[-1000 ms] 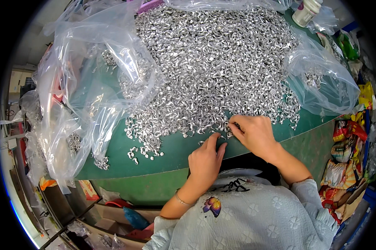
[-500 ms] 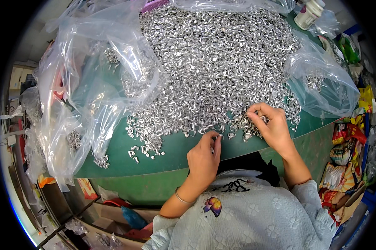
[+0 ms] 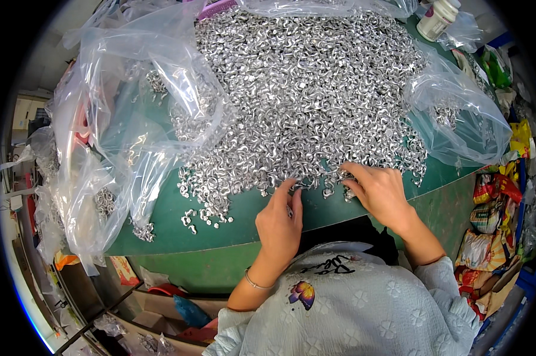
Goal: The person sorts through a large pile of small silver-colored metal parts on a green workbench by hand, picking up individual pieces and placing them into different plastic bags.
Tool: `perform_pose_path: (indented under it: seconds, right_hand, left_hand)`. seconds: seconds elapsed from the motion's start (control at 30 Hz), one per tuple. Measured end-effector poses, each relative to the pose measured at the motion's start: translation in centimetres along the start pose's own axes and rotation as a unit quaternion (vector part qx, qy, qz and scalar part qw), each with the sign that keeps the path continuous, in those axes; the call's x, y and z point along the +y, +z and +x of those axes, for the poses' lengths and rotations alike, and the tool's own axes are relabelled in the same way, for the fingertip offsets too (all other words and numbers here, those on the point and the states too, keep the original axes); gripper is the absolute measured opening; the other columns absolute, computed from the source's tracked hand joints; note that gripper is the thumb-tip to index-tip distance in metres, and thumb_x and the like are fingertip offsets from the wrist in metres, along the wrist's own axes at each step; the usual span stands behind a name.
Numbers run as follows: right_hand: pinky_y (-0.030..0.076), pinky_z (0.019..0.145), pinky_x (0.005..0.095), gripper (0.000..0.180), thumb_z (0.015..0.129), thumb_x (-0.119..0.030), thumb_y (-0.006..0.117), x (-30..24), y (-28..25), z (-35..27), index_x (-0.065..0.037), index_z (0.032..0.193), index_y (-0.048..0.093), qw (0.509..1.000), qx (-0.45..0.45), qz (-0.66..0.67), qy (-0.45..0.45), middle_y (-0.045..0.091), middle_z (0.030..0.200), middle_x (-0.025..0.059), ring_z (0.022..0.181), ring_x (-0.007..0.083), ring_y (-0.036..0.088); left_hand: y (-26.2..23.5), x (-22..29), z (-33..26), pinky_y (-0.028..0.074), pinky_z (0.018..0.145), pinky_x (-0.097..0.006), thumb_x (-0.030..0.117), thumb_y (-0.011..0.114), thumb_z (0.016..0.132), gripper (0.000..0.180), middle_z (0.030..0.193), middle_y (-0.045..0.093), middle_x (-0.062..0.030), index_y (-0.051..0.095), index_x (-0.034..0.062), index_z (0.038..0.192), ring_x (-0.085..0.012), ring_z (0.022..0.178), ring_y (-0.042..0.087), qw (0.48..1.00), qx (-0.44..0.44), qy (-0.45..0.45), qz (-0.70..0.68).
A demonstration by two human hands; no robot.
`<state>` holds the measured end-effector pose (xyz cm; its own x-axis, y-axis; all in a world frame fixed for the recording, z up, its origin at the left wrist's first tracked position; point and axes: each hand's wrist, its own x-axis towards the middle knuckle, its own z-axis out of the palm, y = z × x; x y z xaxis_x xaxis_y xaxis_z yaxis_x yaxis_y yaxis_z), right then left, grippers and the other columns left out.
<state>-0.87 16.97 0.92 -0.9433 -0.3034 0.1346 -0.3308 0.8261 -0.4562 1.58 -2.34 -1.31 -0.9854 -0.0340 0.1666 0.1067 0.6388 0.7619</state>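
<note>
Right in front of you, your pale shirt fills the lower view, with a bracelet on your left wrist. Your left hand is curled at the pile's near edge, thumb and forefinger slightly apart; a glint of metal shows inside the curl, but you cannot tell whether it is gripped. Your right hand bends thumb and forefinger down at small pieces beside it; whether they pinch any is unclear. Beyond, the pile of silvery curved pieces covers much of the green table, with a few strays off its near left corner. A clear plastic bag drapes over the pile's left side, and another bag crowds its right. Farther off are a white bottle and a purple container. Compared with half a second ago, your left hand sits farther left, and your right has come nearer you and leftward.
</note>
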Motion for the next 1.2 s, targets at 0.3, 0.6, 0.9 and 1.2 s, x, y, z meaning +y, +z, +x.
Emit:
perform_pose_path:
  seconds: [0.3,0.6,0.9,1.2]
  right_hand:
    - [0.043,0.046,0.0353,0.009,0.080,-0.015,0.064,0.4,-0.7,0.2,-0.008,0.086,0.062,0.997,0.009,0.052,0.064,0.062,0.067,0.0087,0.053,0.0270,0.059]
    - [0.044,0.048,0.0339,0.008,0.081,-0.014,0.063,1.1,-0.2,0.5,-0.006,0.080,0.064,0.994,0.086,0.064,0.014,0.063,0.070,0.0092,0.054,0.0257,0.059]
    - [0.036,0.047,0.0234,0.013,0.087,-0.012,0.057,2.5,-1.0,0.3,0.000,0.082,0.060,0.926,0.053,0.342,0.148,0.056,0.060,0.0045,0.049,0.0091,0.045]
    - [0.029,0.036,0.0185,0.019,0.091,-0.016,0.044,2.5,-2.4,0.5,0.000,0.086,0.053,0.530,-0.017,0.830,0.174,0.052,0.068,0.0110,0.045,0.0085,0.039]
  left_hand:
    - [-0.1,0.2,-0.3,0.036,0.045,-0.026,-0.001,0.064,0.078,0.020,0.057,0.049,-0.0078,0.060,0.0041,0.097,-0.0138,0.045,0.042,1.000,-0.015,-0.006,-0.022]
    - [0.0,0.9,-0.4,0.042,0.046,-0.034,0.006,0.063,0.081,0.017,0.075,0.061,-0.0102,0.059,0.0057,0.097,-0.0260,0.050,0.055,0.997,-0.070,-0.004,-0.016]
    - [0.5,1.0,-0.5,0.042,0.046,-0.035,0.007,0.064,0.079,0.018,0.071,0.059,-0.0093,0.059,0.0061,0.097,-0.0268,0.050,0.055,0.996,-0.081,0.024,-0.020]
    - [2.1,1.2,-0.6,0.040,0.044,-0.032,0.007,0.070,0.074,0.023,0.061,0.054,-0.0071,0.061,0.0060,0.096,-0.0225,0.046,0.051,0.993,-0.099,0.058,-0.002]
